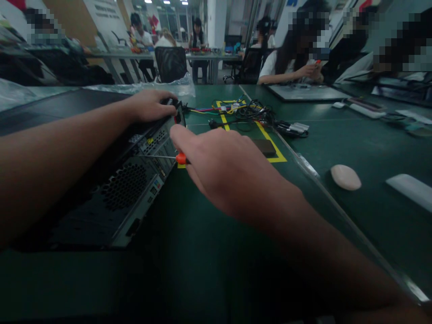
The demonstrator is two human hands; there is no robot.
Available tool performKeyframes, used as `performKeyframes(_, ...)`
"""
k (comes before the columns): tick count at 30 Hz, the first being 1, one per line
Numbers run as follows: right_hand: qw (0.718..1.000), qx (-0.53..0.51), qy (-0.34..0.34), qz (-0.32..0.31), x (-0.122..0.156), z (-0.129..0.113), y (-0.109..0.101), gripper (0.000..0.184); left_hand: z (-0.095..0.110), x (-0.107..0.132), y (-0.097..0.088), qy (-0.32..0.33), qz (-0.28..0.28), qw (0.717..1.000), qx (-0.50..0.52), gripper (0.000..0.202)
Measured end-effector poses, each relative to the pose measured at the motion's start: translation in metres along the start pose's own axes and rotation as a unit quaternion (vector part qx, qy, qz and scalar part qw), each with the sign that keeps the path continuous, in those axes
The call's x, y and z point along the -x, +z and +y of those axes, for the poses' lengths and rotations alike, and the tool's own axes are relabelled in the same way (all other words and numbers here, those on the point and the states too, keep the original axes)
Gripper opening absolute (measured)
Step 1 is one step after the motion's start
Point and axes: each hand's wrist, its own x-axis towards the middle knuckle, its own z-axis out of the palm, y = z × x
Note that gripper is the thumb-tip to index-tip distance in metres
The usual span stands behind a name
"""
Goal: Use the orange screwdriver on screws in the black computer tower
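Note:
A black desktop computer case (87, 225) lies on the table at the left, its rear panel turned toward the right and toward me. The panel shows a honeycomb fan grille (126, 184), slots and ports. My left hand (153, 105) holds the case's far upper corner, thumb near the edge; its other fingertips are partly hidden. In my closed right hand (226, 166) is a screwdriver (181, 158) with an orange and black handle. Its thin shaft points left at the rear panel; I cannot tell whether the tip touches a screw.
Bundled cables (256, 110) lie beyond the case near yellow tape (280, 155) and a dark flat block (265, 147). A pale mouse (346, 177) and a white bar-shaped thing (410, 191) lie right. A co-worker (286, 67) sits across the table. Clear plastic wrap (175, 85) lies behind the case.

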Motion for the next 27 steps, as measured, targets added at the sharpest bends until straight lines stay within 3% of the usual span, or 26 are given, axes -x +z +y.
performKeyframes(7,0.998,-0.031,0.024,-0.051,-0.003,-0.002,0.011,0.026,0.002,0.003,-0.001,0.009,0.002,1.0,0.006,0.082)
performKeyframes(18,0.996,-0.083,-0.013,0.006,-0.002,-0.002,0.018,0.036,0.006,0.006,-0.003,0.005,-0.006,1.0,-0.004,0.077)
performKeyframes(22,0.997,-0.068,-0.012,0.022,-0.006,0.0,0.023,0.029,0.007,0.007,-0.005,0.007,-0.009,1.0,0.0,0.077)
performKeyframes(27,0.997,-0.072,0.009,-0.002,-0.011,-0.003,0.032,0.03,0.005,0.006,-0.004,0.02,-0.006,1.0,0.004,0.081)
